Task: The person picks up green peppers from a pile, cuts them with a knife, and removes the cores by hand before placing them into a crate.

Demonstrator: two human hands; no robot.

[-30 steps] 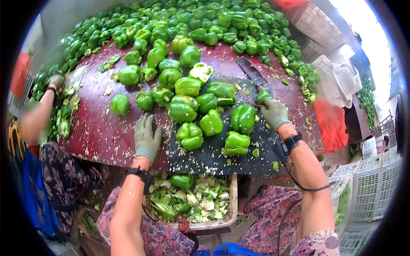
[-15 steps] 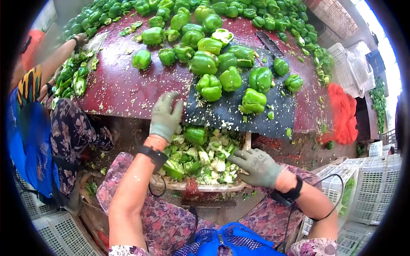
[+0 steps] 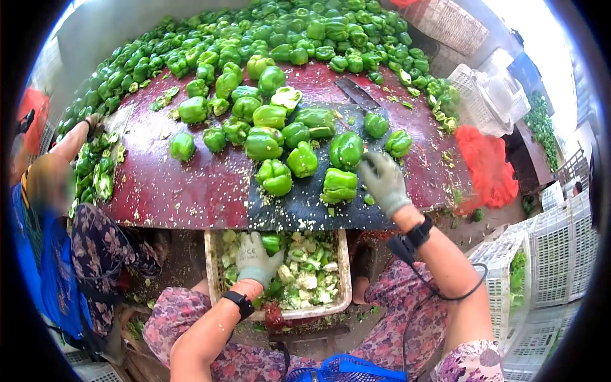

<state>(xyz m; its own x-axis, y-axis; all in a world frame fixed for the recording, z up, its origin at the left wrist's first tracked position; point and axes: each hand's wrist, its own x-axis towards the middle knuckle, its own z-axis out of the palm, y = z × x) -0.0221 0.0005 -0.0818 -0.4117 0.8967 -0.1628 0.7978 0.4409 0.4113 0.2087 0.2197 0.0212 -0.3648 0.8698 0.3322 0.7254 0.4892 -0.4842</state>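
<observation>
My left hand (image 3: 256, 258), in a grey-green glove, is down in the crate (image 3: 344, 280) of pepper scraps, beside a green pepper (image 3: 271, 243). Its fingers look spread, and nothing shows in them. Over the right part of the black mat (image 3: 286, 213), my gloved right hand (image 3: 384, 181) has its fingers curled near a green pepper (image 3: 346, 151) and a small green piece (image 3: 369, 200); what its fingertips hold, if anything, is hidden. Another whole pepper (image 3: 339, 185) lies just left of that hand. More whole peppers stand on the mat and the red table (image 3: 210, 197).
Green peppers (image 3: 242, 38) are heaped along the table's back. A flat dark blade (image 3: 357, 94) lies behind the mat. At the left sits a co-worker (image 3: 48, 248), an arm over cut peppers (image 3: 102, 178). Red netting (image 3: 484, 169) and white crates (image 3: 554, 254) are at the right.
My left hand has gone from the table's edge down into the crate. My right hand has moved from the crate's right side up onto the table. The view now takes in more of the far pile.
</observation>
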